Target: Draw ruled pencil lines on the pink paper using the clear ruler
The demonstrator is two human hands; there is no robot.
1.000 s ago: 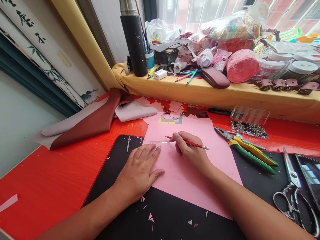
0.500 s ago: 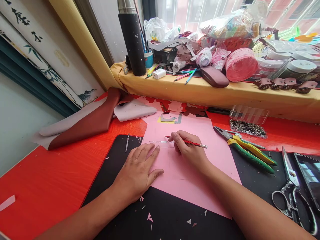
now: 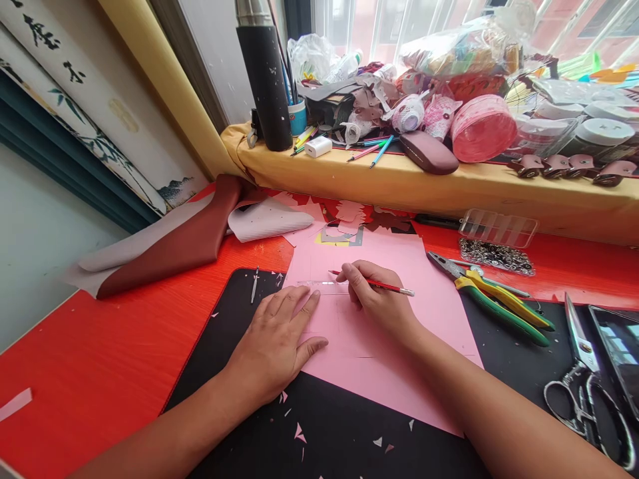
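Observation:
A pink sheet with faint drawn lines lies over a black mat. My left hand rests flat on the sheet's left side, fingers spread, its fingertips at a clear ruler. Between the thumb and fingers of my right hand is a red and black pencil. The pencil's tip points left, just above the ruler's upper edge; whether it touches the sheet I cannot tell. Part of the ruler is hidden under my hands.
Pliers, scissors and a phone lie on the right. A box of metal fasteners stands open behind the pliers. Brown leather-like material lies at back left. A cluttered ledge runs along the back.

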